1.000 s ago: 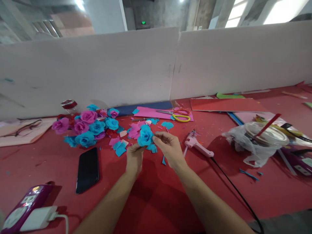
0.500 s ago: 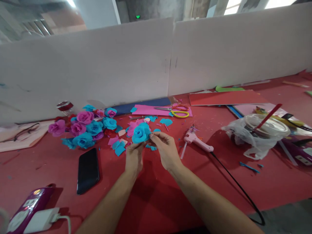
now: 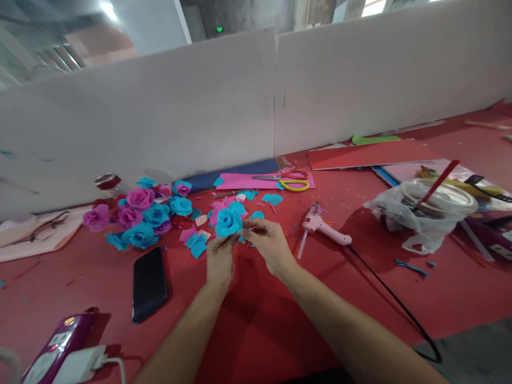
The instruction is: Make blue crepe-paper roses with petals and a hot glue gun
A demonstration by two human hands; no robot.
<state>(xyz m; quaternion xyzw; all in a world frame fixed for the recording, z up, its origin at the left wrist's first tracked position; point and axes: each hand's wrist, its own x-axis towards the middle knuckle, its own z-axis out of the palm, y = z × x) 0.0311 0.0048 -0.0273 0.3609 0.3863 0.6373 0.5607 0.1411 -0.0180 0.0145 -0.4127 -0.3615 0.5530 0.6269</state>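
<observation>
A blue paper rose (image 3: 229, 221) faces up over the red table, pinched from below by my left hand (image 3: 220, 261). The stem end is hidden behind those fingers. My right hand (image 3: 270, 245) has thumb and fingertips closed at the rose's right edge, by the outer petal; exactly what they pinch is small and partly hidden. Just behind the rose lie loose pink and blue paper petals (image 3: 197, 245). To the right of my right hand rests a pink glue gun (image 3: 328, 230) with a clear glue stick.
Finished paper roses (image 3: 140, 213) cluster at the left beside a jar (image 3: 108, 184). Nearer lie a black phone (image 3: 149, 285) and a purple power strip (image 3: 60, 341). Scissors (image 3: 294, 181) rest on pink paper; a bagged container (image 3: 436, 202) stands right. The glue gun's cord (image 3: 394, 298) runs off the front edge.
My right fingertips have shifted slightly down and left along the rose's right edge. The rose has tilted and moved a little left, still in my left hand. The camera view has turned slightly.
</observation>
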